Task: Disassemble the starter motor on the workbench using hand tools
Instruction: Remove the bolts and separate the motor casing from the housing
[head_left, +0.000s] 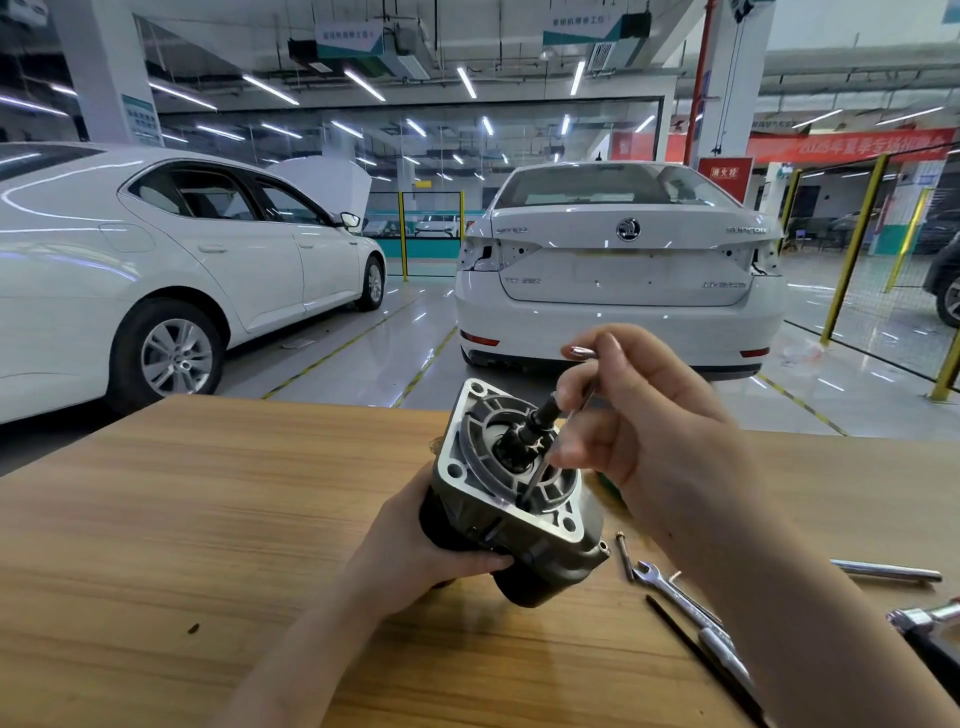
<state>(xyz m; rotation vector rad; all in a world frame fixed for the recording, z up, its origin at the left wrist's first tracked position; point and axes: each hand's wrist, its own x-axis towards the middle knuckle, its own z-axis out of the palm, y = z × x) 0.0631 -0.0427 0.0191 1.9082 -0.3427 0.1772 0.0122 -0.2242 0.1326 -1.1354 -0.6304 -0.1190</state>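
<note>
Your left hand (415, 545), fingers curled round the dark cylindrical starter motor with square silver flange (550, 499), tilted mid wooden tabletop (208, 519), your right hand (639, 415), fingers pinching a thin metal rod tool (537, 473), tip on the flange face, silver spanner (670, 590) lying rightward.

Bright cast-metal flange (457, 431) on a matt dark starter motor (483, 525); glossy metal screwdriver (536, 474) and wrench (680, 597); smooth wood-grain counter (208, 519).

Pretty clearly a car repair shop. One white car (156, 249) has its hood (327, 179) up, and a second white car (623, 291) shows open tail-light holes (480, 257). There are yellow floor lines (337, 353), yellow fence posts (852, 249) and strip lights (363, 85) overhead, plus a wooden workbench (208, 493) with a wrench (670, 584) on it.
</note>
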